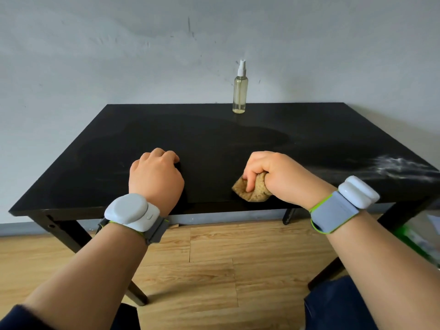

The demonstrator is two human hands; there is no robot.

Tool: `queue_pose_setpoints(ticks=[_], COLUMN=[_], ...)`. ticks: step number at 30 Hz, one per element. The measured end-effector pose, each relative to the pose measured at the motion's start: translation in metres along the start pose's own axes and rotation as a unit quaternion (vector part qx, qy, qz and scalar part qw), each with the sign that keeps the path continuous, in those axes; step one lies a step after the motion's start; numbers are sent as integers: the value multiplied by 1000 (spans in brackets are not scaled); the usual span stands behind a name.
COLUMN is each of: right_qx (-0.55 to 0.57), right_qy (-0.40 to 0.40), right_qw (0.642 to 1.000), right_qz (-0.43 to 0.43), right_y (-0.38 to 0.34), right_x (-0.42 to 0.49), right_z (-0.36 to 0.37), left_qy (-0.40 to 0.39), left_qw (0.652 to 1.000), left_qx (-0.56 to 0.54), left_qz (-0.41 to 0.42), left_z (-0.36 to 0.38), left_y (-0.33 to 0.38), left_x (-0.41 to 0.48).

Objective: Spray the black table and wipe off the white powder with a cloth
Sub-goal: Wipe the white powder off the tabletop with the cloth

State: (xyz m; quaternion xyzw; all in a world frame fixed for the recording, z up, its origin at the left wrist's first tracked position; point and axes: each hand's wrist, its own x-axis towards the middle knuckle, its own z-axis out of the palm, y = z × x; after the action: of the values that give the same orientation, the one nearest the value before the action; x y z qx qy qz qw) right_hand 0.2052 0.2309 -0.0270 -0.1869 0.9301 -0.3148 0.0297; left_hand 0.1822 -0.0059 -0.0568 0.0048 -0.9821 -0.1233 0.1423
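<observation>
Forearms with wrist bands nearest | left hand (156,176) knuckles-up on black surface (214,139), fingers curled together, holding nothing seen | right hand (273,173) fingers clamped on tan cloth (252,190) at near edge | white powder (402,169) at right edge | spray bottle (240,91) upright at far edge

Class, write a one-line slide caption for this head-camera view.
Right hand grips a tan cloth on the black table; white powder remains at right, spray bottle behind.
</observation>
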Motion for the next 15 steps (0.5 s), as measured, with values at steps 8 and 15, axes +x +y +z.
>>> queue_pose_setpoints(ticks=[8, 15], right_qx=[-100, -56], right_qy=[25, 55], right_qw=[994, 991], right_qz=[47, 107], right_y=[31, 34], right_x=[-19, -33], right_z=[-25, -45], left_qy=[-70, -55], left_qw=[997, 998], left_qx=[-26, -8], left_qz=[26, 43], left_z=[-2, 8], left_y=[37, 50], left_x=[13, 5])
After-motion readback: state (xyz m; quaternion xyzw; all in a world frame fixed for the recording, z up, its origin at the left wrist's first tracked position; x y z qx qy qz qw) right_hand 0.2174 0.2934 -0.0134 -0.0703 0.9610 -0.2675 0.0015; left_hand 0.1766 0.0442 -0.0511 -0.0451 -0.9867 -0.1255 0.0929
